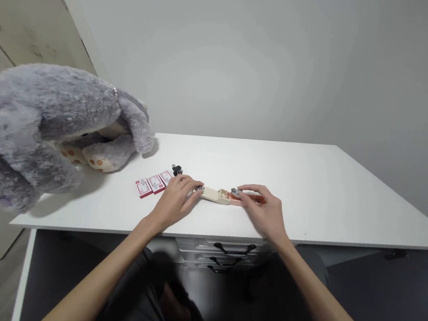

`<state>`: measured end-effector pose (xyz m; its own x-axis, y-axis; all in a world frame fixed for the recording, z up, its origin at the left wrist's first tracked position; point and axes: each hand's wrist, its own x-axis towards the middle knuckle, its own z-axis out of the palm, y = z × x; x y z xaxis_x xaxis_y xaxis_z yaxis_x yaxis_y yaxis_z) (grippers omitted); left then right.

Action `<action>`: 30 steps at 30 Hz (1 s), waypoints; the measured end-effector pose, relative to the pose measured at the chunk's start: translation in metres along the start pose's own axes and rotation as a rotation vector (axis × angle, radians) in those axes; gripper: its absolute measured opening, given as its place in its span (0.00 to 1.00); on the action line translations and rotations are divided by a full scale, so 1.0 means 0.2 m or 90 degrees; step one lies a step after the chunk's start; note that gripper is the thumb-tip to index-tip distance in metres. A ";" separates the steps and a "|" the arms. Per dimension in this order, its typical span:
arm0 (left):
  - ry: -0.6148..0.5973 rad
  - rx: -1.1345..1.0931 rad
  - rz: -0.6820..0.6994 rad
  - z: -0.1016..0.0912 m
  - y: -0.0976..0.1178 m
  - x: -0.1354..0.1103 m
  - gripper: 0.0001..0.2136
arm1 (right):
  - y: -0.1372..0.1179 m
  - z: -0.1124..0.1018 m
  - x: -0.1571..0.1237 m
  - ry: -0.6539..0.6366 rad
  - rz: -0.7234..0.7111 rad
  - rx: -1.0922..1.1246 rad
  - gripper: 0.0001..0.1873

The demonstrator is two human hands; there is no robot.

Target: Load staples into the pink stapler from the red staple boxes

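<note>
A long hinged object lies opened out on the white table in front of me. Its left half is cream, its right half orange; I cannot tell its exact kind. My left hand is closed with thumb and forefinger on the cream end, where a bit of shiny metal shows. At the orange part, my right hand pinches a small silver metal piece just above the hinge side. The right palm and fingers cover some of the orange half.
Three red-and-white cards or small boxes lie left of my left hand, beside a small black clip-like item. A large grey plush toy occupies the table's left end. Drawers with black handles sit under the front edge.
</note>
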<state>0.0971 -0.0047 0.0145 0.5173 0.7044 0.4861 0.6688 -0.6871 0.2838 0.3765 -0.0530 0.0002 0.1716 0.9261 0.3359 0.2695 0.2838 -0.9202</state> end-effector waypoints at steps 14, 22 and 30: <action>-0.010 -0.010 -0.012 -0.01 0.01 -0.01 0.15 | 0.01 0.01 0.00 0.016 -0.003 -0.013 0.15; -0.008 -0.014 -0.005 -0.01 0.01 -0.01 0.14 | 0.02 0.02 -0.01 -0.022 -0.072 -0.117 0.14; -0.030 -0.009 -0.005 0.00 0.00 -0.01 0.15 | 0.11 -0.12 0.02 -0.059 -0.141 -0.262 0.22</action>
<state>0.0959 -0.0074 0.0138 0.5377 0.7168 0.4439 0.6650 -0.6842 0.2995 0.4059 -0.0492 -0.0132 -0.0123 0.8782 0.4782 0.6466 0.3718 -0.6661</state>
